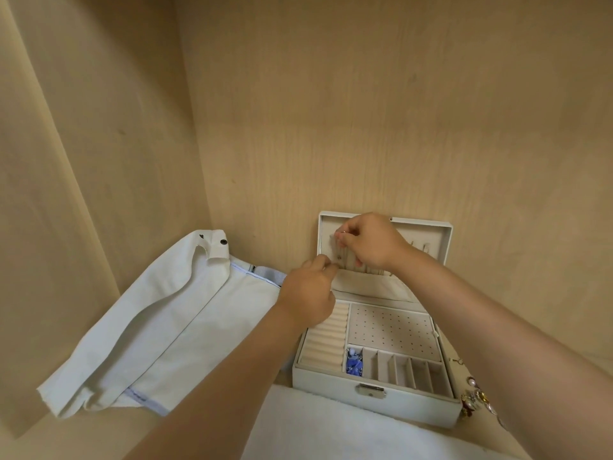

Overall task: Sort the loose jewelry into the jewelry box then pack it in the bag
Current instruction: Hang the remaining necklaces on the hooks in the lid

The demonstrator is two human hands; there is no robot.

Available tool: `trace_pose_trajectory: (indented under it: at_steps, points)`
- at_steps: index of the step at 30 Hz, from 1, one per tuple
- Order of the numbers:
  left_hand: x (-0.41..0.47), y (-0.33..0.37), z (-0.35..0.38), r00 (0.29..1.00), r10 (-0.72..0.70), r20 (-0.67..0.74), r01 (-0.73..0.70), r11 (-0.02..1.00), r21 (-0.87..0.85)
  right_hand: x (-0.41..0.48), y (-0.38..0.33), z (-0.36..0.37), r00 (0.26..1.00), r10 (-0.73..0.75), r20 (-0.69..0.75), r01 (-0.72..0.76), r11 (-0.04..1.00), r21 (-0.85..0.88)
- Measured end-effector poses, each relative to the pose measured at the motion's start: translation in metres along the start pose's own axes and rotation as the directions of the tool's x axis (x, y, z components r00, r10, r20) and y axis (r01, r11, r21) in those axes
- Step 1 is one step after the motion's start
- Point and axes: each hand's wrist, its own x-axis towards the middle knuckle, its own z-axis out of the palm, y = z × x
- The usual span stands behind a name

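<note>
Grey leatherette jewelry box [331, 381], beige velvet-lined, both arms outstretched, right hand [370, 244] pinching tiny shiny piece [344, 231] at upright lid [442, 242], left hand [308, 292] curled, grasp unclear

It is looking like the inside of a home wardrobe: pale wood-grain panels [365, 127] are meeting in a corner above a matching shelf [99, 439].

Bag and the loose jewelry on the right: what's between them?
The open jewelry box sits between the bag and the loose jewelry, as the head view shows.
</note>
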Motion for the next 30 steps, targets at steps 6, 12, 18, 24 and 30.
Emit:
trace_pose_trajectory:
  at_steps: [6, 12, 18, 24, 30]
  points:
    - [0.005, 0.0, -0.005, 1.0, 0.015, -0.008, -0.015, 0.997, 0.075, 0.003, 0.01, 0.016, 1.0, -0.026, 0.014, 0.027, 0.992, -0.125]
    - [0.01, -0.002, -0.012, 0.999, 0.031, 0.037, -0.035, 0.994, 0.106, -0.006, 0.015, 0.032, 0.995, -0.035, 0.097, 0.064, 0.948, -0.311]
    - [0.013, -0.006, -0.014, 0.999, 0.021, 0.043, -0.024, 0.997, 0.067, -0.013, 0.023, 0.034, 0.998, -0.01, 0.064, 0.028, 0.957, -0.288]
    - [0.012, -0.004, -0.018, 0.996, -0.016, 0.093, 0.015, 1.0, 0.009, -0.023, 0.029, 0.03, 0.995, -0.022, 0.1, 0.038, 0.985, -0.167]
    - [0.009, 0.025, -0.031, 0.994, -0.032, 0.108, 0.043, 0.994, -0.099, -0.05, 0.034, -0.013, 0.996, -0.004, 0.089, 0.004, 1.0, 0.004]
